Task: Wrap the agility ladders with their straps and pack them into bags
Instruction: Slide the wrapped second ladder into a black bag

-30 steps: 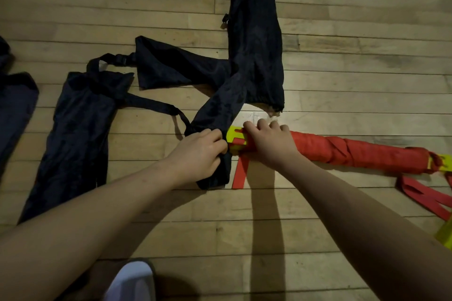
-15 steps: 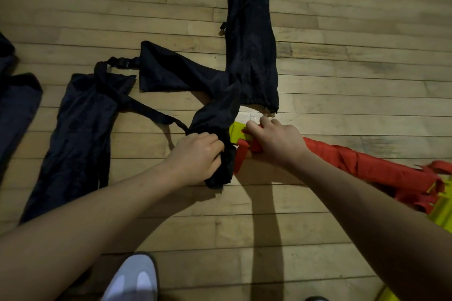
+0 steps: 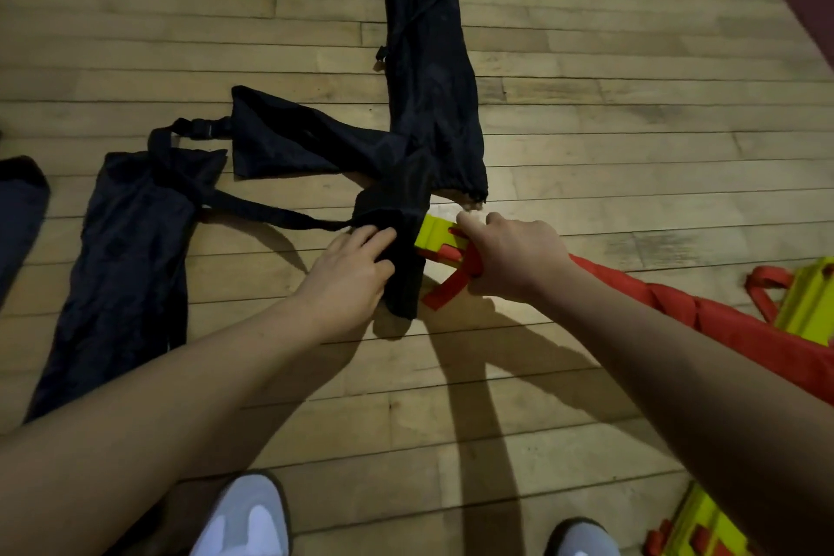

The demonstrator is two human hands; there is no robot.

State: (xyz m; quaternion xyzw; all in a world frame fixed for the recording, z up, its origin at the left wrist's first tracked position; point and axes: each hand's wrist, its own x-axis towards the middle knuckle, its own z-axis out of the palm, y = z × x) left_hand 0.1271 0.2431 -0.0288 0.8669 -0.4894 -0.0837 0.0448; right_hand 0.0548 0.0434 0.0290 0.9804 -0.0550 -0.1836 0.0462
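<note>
Your left hand (image 3: pixel 349 273) pinches the black bag (image 3: pixel 399 235) mouth; your right hand (image 3: pixel 512 255) grips the wrapped ladder (image 3: pixel 677 307) end just beside it

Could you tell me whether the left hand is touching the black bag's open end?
Touching. The head view shows the left hand pinching the black bag, fingers curled over its fabric.

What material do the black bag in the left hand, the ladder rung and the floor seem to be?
Black bag: thin woven fabric, probably nylon; matte, limp, creased.
Ladder rung: likely rigid plastic; flat, smooth, bright yellow-green.
Floor: wooden boards with visible grain, seams and a slight sheen.
</note>
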